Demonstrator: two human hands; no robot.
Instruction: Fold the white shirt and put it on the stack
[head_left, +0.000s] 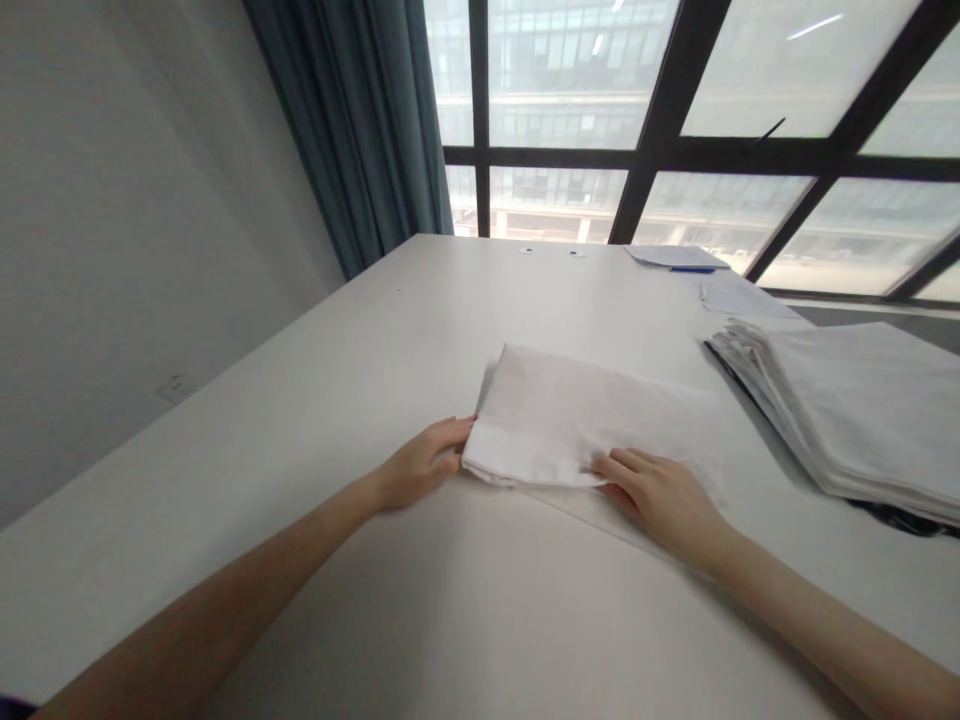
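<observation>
A folded white cloth (592,410) lies on the white table (315,400) in front of me. My left hand (420,462) is at its near left corner, fingers curled and pinching the folded edge. Along the near edge sits my right hand (664,500), fingers together with the tips tucked at the fold, gripping the cloth. Both forearms reach in from the bottom of the view.
A tall stack of folded white cloths (847,410) lies to the right. Papers and a blue pen (690,268) sit at the far edge near the window. A blue curtain (367,130) hangs at the back left beside a white wall.
</observation>
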